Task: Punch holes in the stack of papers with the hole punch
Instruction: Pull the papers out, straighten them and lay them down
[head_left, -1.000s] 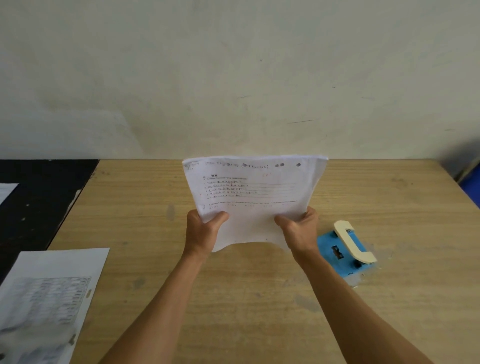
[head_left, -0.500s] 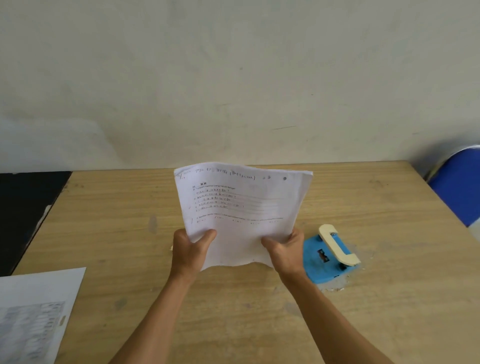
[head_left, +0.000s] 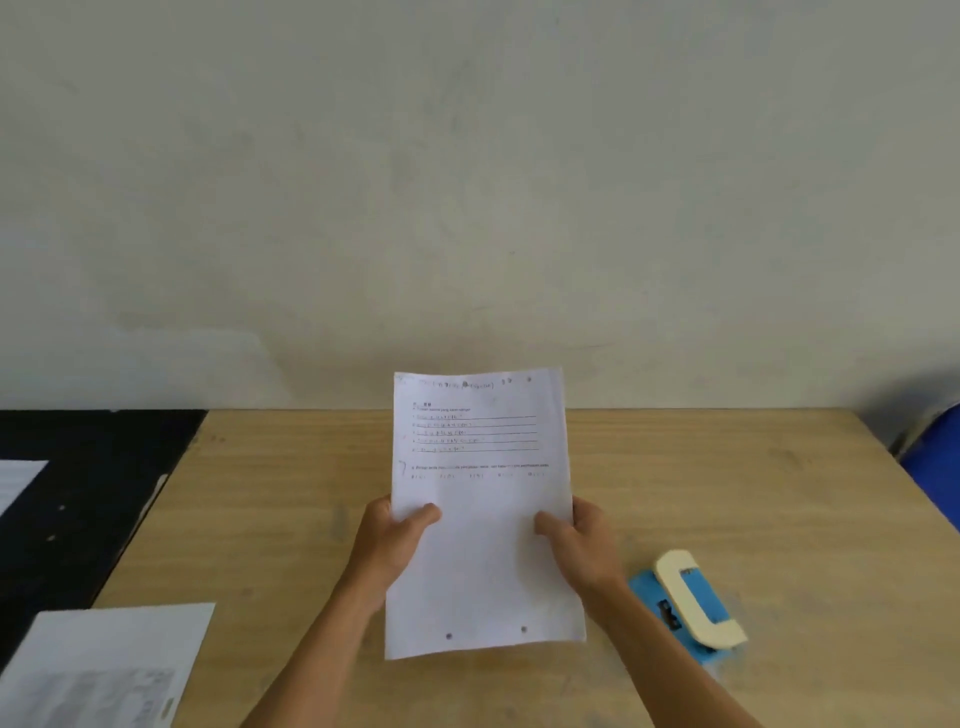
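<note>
- Across the wooden table (head_left: 291, 525), which fills the near and middle ground below a bare pale wall (head_left: 467, 182), most of the top is bare; I judge a knock there would send loose sheets sliding toward the dark surface (head_left: 78, 499) on the left.
- Above the table centre I see the stack of papers (head_left: 480, 519) held upright and off the wood, printed lines near its far edge, two small dark holes near its near edge. I cannot tell how many sheets it has; if they are not squared, a fresh punch would land unevenly through them.
- At the near left lies a separate printed sheet (head_left: 104, 670), well apart from the stack; it could be picked up by mistake.
- My left hand (head_left: 387, 540) is clenched on the stack's left edge, thumb across the front.
- My right hand (head_left: 582, 540) grips the right edge the same way. Both pinch only the middle, so the near end hangs free and may curl or fan as it goes into the slot.
- Near and to the right sits the hole punch (head_left: 685, 608), blue base, cream lever, apart from the papers. It lies at an angle to the table edge, so I judge a crooked feed the main risk.
</note>
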